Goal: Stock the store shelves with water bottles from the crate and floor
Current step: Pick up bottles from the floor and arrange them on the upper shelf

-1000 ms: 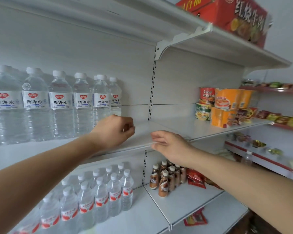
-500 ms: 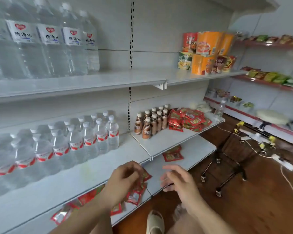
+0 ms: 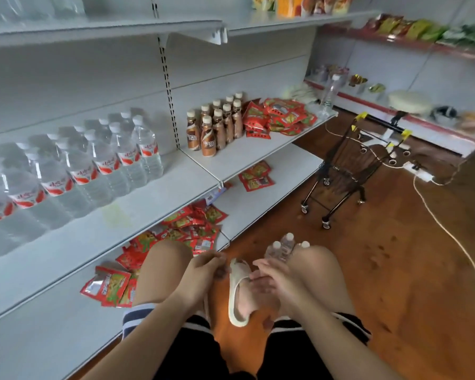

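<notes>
Head view: floor bottles (image 3: 282,248) lie just beyond right fingers (image 3: 260,267).

Your mid shelf (image 3: 154,204), L bay: rows of water bottles (image 3: 77,171) standing twd the back. R bay: brown coffee bottles (image 3: 217,127) just beside a heap of red packets (image 3: 280,116). Btm shelf (image 3: 52,333): red sachets (image 3: 181,229) scattered. Wood floor (image 3: 381,270): few loose bottles (image 3: 283,246) by your R knee, small cart (image 3: 343,171) further off
</notes>
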{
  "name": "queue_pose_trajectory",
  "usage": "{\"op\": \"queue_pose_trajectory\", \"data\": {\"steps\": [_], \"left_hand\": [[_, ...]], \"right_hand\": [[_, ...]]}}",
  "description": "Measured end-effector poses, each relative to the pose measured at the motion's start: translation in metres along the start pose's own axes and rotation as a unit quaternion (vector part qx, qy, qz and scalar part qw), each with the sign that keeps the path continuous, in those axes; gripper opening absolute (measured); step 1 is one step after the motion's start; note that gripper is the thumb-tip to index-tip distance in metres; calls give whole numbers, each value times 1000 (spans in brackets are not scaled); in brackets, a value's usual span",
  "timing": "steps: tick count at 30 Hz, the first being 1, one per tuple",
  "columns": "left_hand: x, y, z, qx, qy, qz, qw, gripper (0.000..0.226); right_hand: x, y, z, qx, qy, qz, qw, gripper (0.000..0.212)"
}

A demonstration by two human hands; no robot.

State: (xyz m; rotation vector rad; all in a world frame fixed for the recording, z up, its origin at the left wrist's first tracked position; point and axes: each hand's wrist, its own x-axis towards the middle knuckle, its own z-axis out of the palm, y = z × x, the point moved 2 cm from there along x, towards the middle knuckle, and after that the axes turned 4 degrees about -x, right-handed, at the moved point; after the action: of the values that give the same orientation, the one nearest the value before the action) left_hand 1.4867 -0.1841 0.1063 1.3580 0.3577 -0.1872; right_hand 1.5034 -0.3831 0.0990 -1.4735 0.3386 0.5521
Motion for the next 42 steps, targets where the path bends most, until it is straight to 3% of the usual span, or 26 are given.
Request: {"op": "queue_pose_trajectory", "data": {"steps": [6, 12, 22, 26, 32, 39, 42], "left_hand": [[6, -7, 37, 11, -84, 3, 996, 17], [17, -21, 68, 55, -143, -24, 988, 18], [23, -32, 93, 141, -187, -33, 972, 15], [42, -38, 107, 231, -186, -24, 955, 10], [133, -49, 150, 422, -126, -37, 897, 12], [234, -130, 166, 471, -98, -172, 860, 13], [244, -140, 178, 479, -110, -193, 849, 28]], "right_hand": [[-23, 19, -27, 9, 98, -6, 995, 23], [-46, 22, -56, 5, 122, -12, 993, 12], [-28, 28, -92, -71, 159, 9, 985, 10], [16, 19, -107, -85, 133, 19, 987, 11], [132, 12, -132, -121, 106, 27, 987, 12], [234, 70, -166, -152, 128, 146, 969, 13], [268, 92, -168, -202, 137, 133, 961, 10]]}}
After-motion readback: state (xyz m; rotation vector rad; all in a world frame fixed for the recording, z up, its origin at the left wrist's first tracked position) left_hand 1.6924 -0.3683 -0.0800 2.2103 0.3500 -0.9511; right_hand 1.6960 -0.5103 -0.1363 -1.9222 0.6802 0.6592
